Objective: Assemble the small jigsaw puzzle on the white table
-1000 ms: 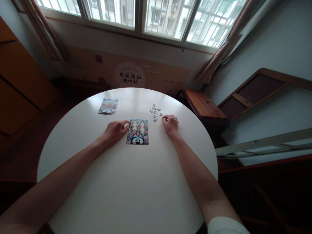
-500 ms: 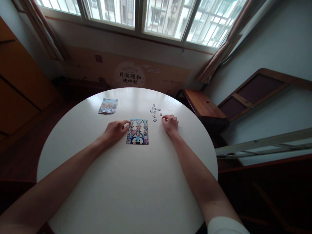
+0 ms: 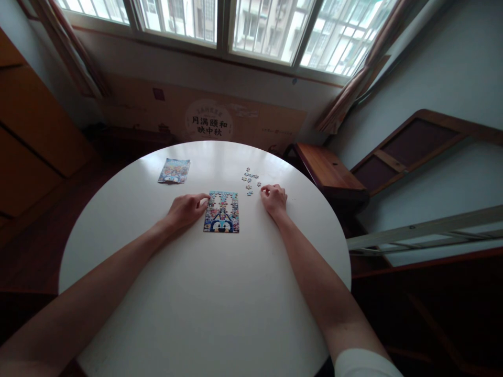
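A partly assembled jigsaw puzzle (image 3: 222, 222) lies flat on the white round table (image 3: 204, 303), with two pale gaps in its upper half. My left hand (image 3: 187, 209) rests at the puzzle's upper left edge, fingers curled, the fingertips against that edge. To the right, several loose puzzle pieces (image 3: 249, 180) lie in a small scattered group. Just beside them my right hand (image 3: 275, 199) rests on the table with its fingers curled in and closed. Whether a piece is between its fingertips is hidden.
A colourful printed sheet or packet (image 3: 174, 171) lies at the back left of the table. Beyond the table's right edge stands a wooden bench or stool (image 3: 328, 167). A printed board (image 3: 243, 120) leans under the window.
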`<action>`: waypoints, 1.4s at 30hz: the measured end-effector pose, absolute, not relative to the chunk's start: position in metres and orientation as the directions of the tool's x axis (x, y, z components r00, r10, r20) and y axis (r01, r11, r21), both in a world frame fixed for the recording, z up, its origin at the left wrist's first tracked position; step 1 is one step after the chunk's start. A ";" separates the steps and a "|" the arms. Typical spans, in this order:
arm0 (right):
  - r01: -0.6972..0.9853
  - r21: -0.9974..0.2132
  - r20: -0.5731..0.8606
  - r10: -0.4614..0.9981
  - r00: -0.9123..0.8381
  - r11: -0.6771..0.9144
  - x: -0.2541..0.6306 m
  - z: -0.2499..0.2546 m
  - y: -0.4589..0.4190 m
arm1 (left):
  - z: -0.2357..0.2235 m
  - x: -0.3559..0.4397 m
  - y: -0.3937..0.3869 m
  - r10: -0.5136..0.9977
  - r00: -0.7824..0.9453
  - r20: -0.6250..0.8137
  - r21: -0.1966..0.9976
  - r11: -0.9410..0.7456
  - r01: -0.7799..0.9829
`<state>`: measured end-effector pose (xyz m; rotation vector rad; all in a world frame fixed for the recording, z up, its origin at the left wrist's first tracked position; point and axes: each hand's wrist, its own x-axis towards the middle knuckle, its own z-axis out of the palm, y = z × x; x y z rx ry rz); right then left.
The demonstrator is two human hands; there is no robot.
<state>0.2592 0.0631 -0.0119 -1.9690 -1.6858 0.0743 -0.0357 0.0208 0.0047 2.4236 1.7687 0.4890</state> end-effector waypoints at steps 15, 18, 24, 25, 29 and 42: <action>0.902 -0.425 0.284 0.936 0.208 -0.072 0.259 -0.011 0.063 | 0.004 -0.036 0.021 0.939 0.278 0.201 0.264 -0.325 0.908; 0.905 -0.417 0.280 0.936 0.214 -0.082 0.259 -0.011 0.063 | 0.006 -0.036 0.021 0.942 0.273 0.194 0.261 -0.318 0.912; 0.908 -0.410 0.268 0.939 0.215 -0.091 0.258 -0.010 0.063 | 0.006 -0.035 0.020 0.943 0.269 0.195 0.256 -0.314 0.914; 0.907 -0.411 0.267 0.940 0.213 -0.089 0.258 -0.010 0.063 | 0.005 -0.036 0.020 0.942 0.270 0.199 0.256 -0.316 0.914; 0.905 -0.418 0.271 0.939 0.210 -0.082 0.258 -0.010 0.062 | 0.005 -0.036 0.020 0.940 0.273 0.203 0.260 -0.321 0.911; 0.904 -0.420 0.273 0.939 0.211 -0.081 0.259 -0.011 0.064 | 0.001 -0.037 0.023 0.937 0.279 0.211 0.255 -0.329 0.909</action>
